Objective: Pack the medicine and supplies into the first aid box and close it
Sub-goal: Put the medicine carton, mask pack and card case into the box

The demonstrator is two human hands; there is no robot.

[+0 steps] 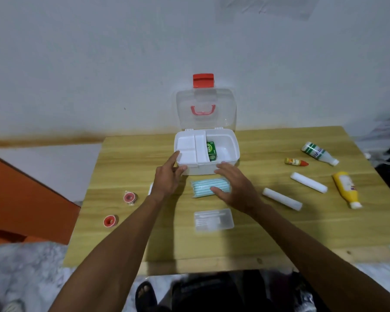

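Note:
The white first aid box (227, 164) stands open at the table's back, its clear lid (206, 109) upright with a red latch. A white divider tray (189, 149) fills its left half and a green packet (211, 150) lies beside it inside. My left hand (167, 179) touches the box's front left corner with straight fingers. My right hand (234, 186) hovers spread over a pack of blue face masks (206, 186) in front of the box, thumb against the pack.
Two red tape rolls (129, 197) (110, 221) lie at the left. A clear flat case (213, 220) sits near the front. Right of it lie two white gauze rolls (282, 199) (309, 182), a small orange bottle (295, 162), a white bottle (319, 153) and a yellow bottle (346, 189).

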